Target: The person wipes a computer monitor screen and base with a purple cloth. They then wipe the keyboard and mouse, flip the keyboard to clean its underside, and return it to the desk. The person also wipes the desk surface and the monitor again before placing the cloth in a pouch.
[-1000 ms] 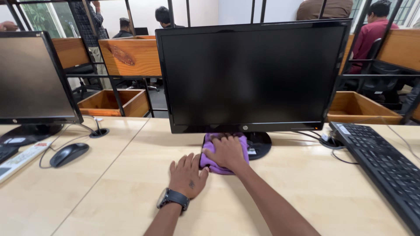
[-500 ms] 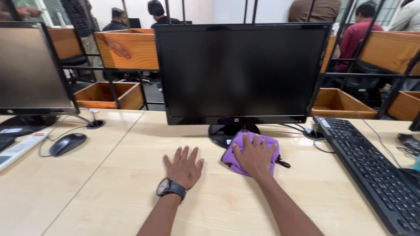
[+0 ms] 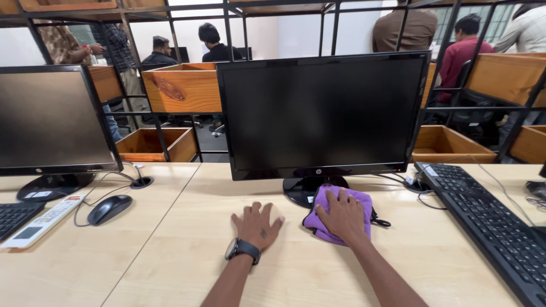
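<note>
Pressing flat on a purple cloth, right hand; left hand spread on desk.

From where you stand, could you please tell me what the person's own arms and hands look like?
Both forearms are bare, with no sleeves in view. The left hand has a small dark mark on its back and a black round-faced wristwatch at the wrist. The right hand wears nothing.

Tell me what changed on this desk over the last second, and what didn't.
The right hand, pressed flat on the purple cloth, slid it rightward along the desk, from the front of the monitor's base to its right side. Nothing was picked up or let go. The left hand stayed flat on the desk beside it; the monitor, mouse and keyboard kept their places.
</note>
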